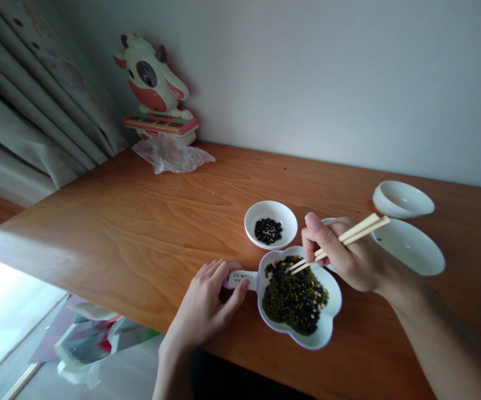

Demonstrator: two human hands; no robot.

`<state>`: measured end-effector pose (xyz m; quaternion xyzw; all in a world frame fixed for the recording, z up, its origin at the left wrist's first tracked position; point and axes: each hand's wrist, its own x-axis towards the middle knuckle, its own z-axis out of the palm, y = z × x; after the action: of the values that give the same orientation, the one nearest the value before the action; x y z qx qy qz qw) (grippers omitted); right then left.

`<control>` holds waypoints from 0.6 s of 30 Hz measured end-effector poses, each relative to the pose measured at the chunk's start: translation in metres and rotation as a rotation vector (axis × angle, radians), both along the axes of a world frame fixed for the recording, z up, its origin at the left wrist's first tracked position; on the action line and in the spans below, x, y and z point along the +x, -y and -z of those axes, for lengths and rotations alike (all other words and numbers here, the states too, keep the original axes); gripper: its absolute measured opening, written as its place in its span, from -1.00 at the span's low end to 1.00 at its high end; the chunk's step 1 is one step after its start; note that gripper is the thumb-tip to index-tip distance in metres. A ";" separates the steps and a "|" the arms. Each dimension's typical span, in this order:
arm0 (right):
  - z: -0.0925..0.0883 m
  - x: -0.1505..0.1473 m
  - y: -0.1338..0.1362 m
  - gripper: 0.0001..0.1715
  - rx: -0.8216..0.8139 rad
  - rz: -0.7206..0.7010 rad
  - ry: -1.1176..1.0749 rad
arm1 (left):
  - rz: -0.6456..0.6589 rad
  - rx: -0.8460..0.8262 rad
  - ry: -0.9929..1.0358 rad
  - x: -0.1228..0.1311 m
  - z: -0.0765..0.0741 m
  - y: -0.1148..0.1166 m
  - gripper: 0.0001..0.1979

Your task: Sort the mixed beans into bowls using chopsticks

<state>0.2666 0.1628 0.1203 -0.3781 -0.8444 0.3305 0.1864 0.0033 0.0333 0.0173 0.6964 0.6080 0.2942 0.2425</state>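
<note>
My left hand (204, 303) grips the white handle (240, 279) of a flower-shaped white bowl (326, 328) with a lilac tint. The bowl holds a heap of mixed green, black and pale beans (294, 297). My right hand (340, 253) holds a pair of pale wooden chopsticks (359, 233), their tips at the edge of the heap. Just beyond the bowl, a small round white dish (271, 214) holds black beans (268, 230). The dish sits apart from both hands.
A white bowl (402, 199) and a white dish (409, 247) lie to the right on the wooden table (140, 239). At the back stand a cow-shaped toy (150, 83) and a crumpled plastic bag (171, 155). A curtain (27, 100) hangs at the left.
</note>
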 end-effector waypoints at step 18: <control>0.001 0.013 -0.001 -0.18 -0.020 -0.168 0.090 | -0.012 -0.025 -0.003 -0.001 0.002 0.000 -0.76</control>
<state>0.2796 0.1638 0.1198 -0.3220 -0.8774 0.3362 0.1162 0.0028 0.0333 0.0152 0.6901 0.6162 0.2867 0.2485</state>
